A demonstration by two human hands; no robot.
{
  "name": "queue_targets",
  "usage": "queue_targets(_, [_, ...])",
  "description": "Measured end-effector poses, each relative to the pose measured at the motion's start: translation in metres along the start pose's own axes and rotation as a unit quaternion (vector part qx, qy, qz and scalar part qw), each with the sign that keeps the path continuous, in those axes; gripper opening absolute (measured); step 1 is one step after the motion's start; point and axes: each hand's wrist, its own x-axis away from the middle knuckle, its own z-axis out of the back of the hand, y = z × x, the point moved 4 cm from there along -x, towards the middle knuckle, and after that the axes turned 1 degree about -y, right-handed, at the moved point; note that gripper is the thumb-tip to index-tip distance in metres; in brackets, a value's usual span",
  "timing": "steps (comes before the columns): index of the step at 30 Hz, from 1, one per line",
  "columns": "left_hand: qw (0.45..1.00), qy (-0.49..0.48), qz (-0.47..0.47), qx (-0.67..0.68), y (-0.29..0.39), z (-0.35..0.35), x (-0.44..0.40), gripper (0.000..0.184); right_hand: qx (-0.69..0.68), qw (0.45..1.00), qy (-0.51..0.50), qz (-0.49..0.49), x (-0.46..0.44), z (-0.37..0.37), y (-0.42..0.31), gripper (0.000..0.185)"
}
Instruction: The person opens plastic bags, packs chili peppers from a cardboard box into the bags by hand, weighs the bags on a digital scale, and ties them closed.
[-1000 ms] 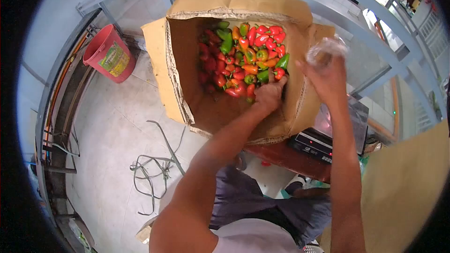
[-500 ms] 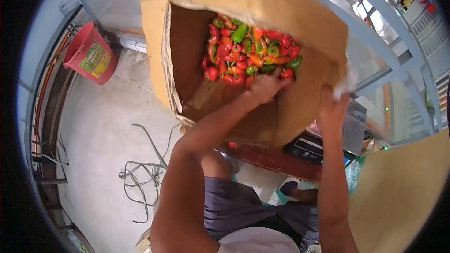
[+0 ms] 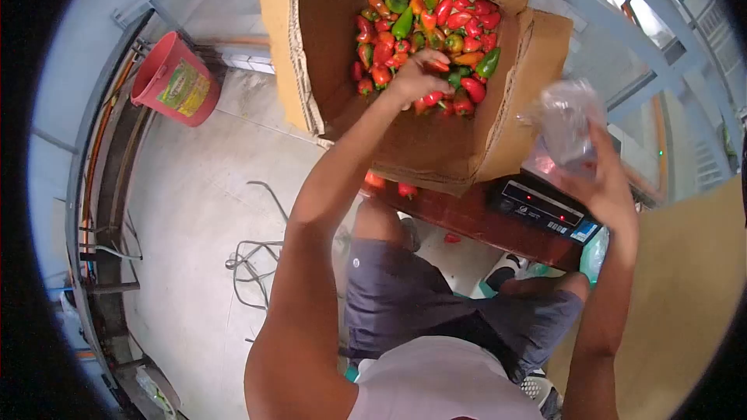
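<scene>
A large open cardboard box holds several red, orange and green peppers. Inside it, my left hand reaches in among the peppers, its fingers curled around a red one near the lower edge of the pile. At the right, beside the box's flap, my right hand holds a clear plastic bag, with its fingers around the bag's side. Below the bag is a black digital scale with red lights, partly hidden by my right hand and the bag.
The scale stands on a dark red bench, where loose red peppers lie by the box. A red bucket stands at the upper left. Green strapping lies tangled on the floor. Cardboard fills the lower right.
My left hand has moved up and left within the pile, closing around a pepper. My right hand has moved right and down, and the bag is now more spread out.
</scene>
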Motion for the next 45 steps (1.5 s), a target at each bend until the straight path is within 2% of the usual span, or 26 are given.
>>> queue_targets(1, [0.996, 0.025, 0.082, 0.015, 0.02, 0.01, 0.008, 0.05, -0.025, 0.999, -0.008, 0.024, 0.024, 0.001, 0.018, 0.088])
queue_targets(2, [0.956, -0.008, 0.21, 0.203, 0.025, 0.014, 0.019, 0.046, 0.055, 0.998, -0.024, 0.029, 0.05, -0.002, 0.046, 0.084])
queue_targets(3, [0.933, 0.014, 0.204, 0.295, 0.034, 0.02, 0.028, 0.043, 0.135, 0.99, -0.039, 0.031, 0.073, -0.01, 0.072, 0.081])
queue_targets(4, [0.902, 0.035, 0.196, 0.384, 0.042, 0.023, 0.04, 0.04, 0.004, 0.994, -0.079, -0.081, 0.094, -0.019, 0.09, 0.073])
queue_targets(5, [0.861, 0.054, 0.189, 0.469, 0.051, 0.024, 0.053, 0.038, -0.13, 0.966, -0.117, -0.192, 0.116, -0.029, 0.106, 0.065])
queue_targets(7, [0.837, 0.043, 0.178, 0.515, 0.076, 0.021, 0.085, 0.036, -0.168, 0.948, -0.075, -0.26, 0.146, -0.051, 0.158, 0.054])
queue_targets(9, [0.81, 0.001, 0.161, 0.563, 0.1, -0.002, 0.119, 0.038, -0.1, 0.968, 0.006, -0.23, 0.161, -0.064, 0.176, 0.041])
queue_targets(11, [0.776, -0.074, 0.137, 0.611, 0.121, -0.034, 0.161, 0.043, 0.082, 0.984, 0.125, -0.099, 0.164, -0.076, 0.152, 0.026])
queue_targets(12, [0.76, -0.074, 0.169, 0.623, 0.132, -0.057, 0.185, 0.042, 0.038, 0.987, 0.124, -0.097, 0.165, -0.084, 0.151, 0.026])
queue_targets(13, [0.743, -0.076, 0.202, 0.633, 0.143, -0.085, 0.208, 0.04, 0.061, 0.986, 0.108, -0.108, 0.164, -0.087, 0.136, 0.026])
queue_targets(15, [0.644, -0.168, 0.255, 0.701, 0.161, -0.139, 0.245, 0.045, 0.082, 0.987, 0.096, -0.101, 0.16, -0.099, 0.119, 0.03])
queue_targets(18, [0.557, -0.212, 0.383, 0.705, 0.152, -0.204, 0.281, 0.051, 0.057, 0.993, 0.067, -0.076, 0.168, -0.103, 0.094, 0.047])
queue_targets(21, [0.531, -0.223, 0.419, 0.702, 0.122, -0.231, 0.278, 0.054, 0.041, 0.996, 0.042, -0.067, 0.182, -0.105, 0.093, 0.063])
queue_targets(22, [0.571, -0.201, 0.45, 0.657, 0.115, -0.235, 0.272, 0.054, 0.039, 0.996, 0.04, -0.064, 0.186, -0.106, 0.096, 0.068])
queue_targets(25, [0.642, -0.172, 0.479, 0.573, 0.11, -0.246, 0.258, 0.054, 0.024, 0.991, 0.014, -0.129, 0.181, -0.108, 0.106, 0.07])
queue_targets(29, [0.75, -0.148, 0.415, 0.493, 0.1, -0.25, 0.247, 0.043, -0.005, 0.988, 0.136, -0.072, 0.165, -0.112, 0.134, 0.067])
queue_targets(32, [0.794, -0.132, 0.409, 0.429, 0.1, -0.247, 0.243, 0.044, -0.002, 0.988, 0.147, -0.048, 0.153, -0.1, 0.134, 0.059])
queue_targets(35, [0.837, -0.125, 0.369, 0.385, 0.104, -0.24, 0.242, 0.051, -0.014, 0.987, 0.141, -0.077, 0.15, -0.092, 0.127, 0.057])
queue_targets(38, [0.925, -0.181, 0.257, 0.214, 0.109, -0.231, 0.246, 0.049, -0.026, 0.99, 0.086, -0.108, 0.144, -0.088, 0.117, 0.061])
queue_targets(41, [0.962, -0.247, 0.094, 0.067, 0.142, -0.187, 0.229, 0.037, -0.044, 0.989, 0.097, -0.1, 0.148, -0.074, 0.102, 0.068])
queue_targets(42, [0.941, -0.185, 0.166, 0.228, 0.149, -0.166, 0.213, 0.027, -0.033, 0.989, 0.096, -0.106, 0.149, -0.077, 0.114, 0.069])
queue_targets(44, [0.971, -0.071, 0.085, 0.212, 0.123, -0.099, 0.163, 0.028, -0.007, 0.988, 0.098, -0.12, 0.149, -0.086, 0.14, 0.07])
queue_targets(45, [0.996, 0.031, 0.028, 0.081, 0.102, -0.067, 0.133, 0.028, -0.013, 0.989, 0.086, -0.119, 0.148, -0.081, 0.129, 0.07])
